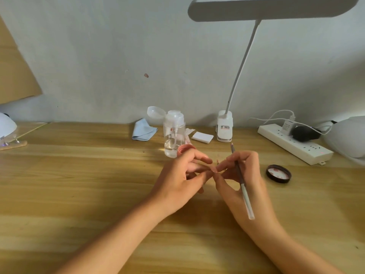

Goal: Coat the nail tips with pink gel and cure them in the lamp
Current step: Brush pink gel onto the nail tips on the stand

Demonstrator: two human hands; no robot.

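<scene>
The right hand grips a thin gel brush, its bristle end pointing up and away from the fingers. The left hand curls its fingers, whose tips meet the right hand's. Whether they pinch a nail tip cannot be told. The pink gel pot sits just behind the left hand, and its black lid lies right of the right hand.

Over the table the left hand and right hand meet at the fingertips. The right hand grips a brush, its tip toward 12 o'clock. A lid lies at its 3 o'clock.
</scene>
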